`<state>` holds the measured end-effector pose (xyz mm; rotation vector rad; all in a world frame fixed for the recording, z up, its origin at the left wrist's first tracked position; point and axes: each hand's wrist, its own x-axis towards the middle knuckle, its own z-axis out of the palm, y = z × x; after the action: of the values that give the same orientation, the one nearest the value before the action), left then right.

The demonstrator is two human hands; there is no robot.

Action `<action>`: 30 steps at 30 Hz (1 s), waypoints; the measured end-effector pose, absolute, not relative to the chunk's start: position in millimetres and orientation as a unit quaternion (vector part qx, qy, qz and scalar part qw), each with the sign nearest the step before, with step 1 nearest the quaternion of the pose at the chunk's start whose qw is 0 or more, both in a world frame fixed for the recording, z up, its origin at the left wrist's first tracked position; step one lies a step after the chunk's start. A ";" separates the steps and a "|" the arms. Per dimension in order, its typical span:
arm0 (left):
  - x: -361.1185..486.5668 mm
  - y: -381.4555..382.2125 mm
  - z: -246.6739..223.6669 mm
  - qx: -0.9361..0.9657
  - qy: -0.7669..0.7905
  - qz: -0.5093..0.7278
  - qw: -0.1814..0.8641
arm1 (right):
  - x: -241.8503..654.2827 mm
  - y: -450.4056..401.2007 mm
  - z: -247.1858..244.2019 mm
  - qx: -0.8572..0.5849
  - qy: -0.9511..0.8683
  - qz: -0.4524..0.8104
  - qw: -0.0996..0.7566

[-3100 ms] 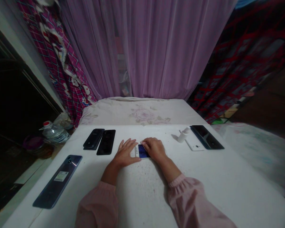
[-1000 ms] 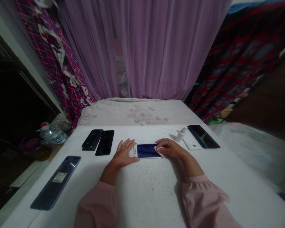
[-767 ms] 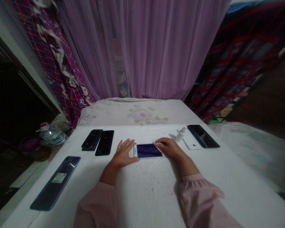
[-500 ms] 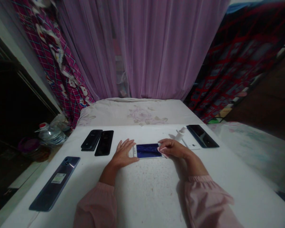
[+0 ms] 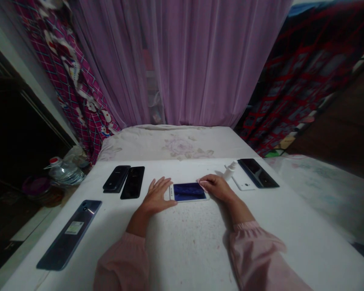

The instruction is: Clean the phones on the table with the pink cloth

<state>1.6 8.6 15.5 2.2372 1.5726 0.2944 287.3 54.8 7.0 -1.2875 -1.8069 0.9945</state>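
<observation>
A white smartphone (image 5: 189, 192) lies flat on the white table (image 5: 185, 246), its dark blue screen up and its long side running left to right. My left hand (image 5: 157, 197) rests flat against its left end, fingers spread and nothing in them. My right hand (image 5: 217, 188) lies at its right end, with the fingertips touching the upper right corner. A pale pink patch shows at those fingertips, too small to tell whether it is a cloth. My pink sleeves cover both forearms.
Two black phones (image 5: 123, 182) lie left of my hands, and a blue-grey phone (image 5: 69, 234) lies aslant near the left edge. At the right stand a small white spray bottle (image 5: 230, 171), a white phone (image 5: 244, 182) and a dark phone (image 5: 257, 173). A pillow (image 5: 170, 146) lies behind.
My right hand has slid along the phone's screen, out to the right and slightly back, ending at the upper right corner. My left hand has stayed at the phone's left end.
</observation>
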 end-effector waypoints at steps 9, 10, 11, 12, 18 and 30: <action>3.0 8.0 20.3 0.796 0.563 0.099 0.200 | 300.7 53.1 17.2 -0.418 -0.713 0.481 0.292; 3.0 8.0 20.2 0.796 0.563 0.098 0.199 | 303.6 52.7 19.9 -0.403 -0.722 0.488 0.278; 2.8 8.1 20.0 0.797 0.563 0.097 0.198 | 306.2 52.6 22.7 -0.392 -0.733 0.489 0.266; 2.6 8.1 19.6 0.797 0.563 0.098 0.197 | 308.4 52.6 25.4 -0.382 -0.744 0.486 0.253; 1.6 8.7 17.4 0.797 0.561 0.113 0.194 | 312.6 54.3 31.2 -0.367 -0.772 0.486 0.180; -1.4 10.6 9.0 0.802 0.550 0.136 0.187 | 277.5 54.5 4.3 -0.534 -0.724 0.265 0.347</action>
<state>-1.4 10.6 9.0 2.2586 1.5481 0.3819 277.5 54.5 4.3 -1.3847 -1.8780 0.6866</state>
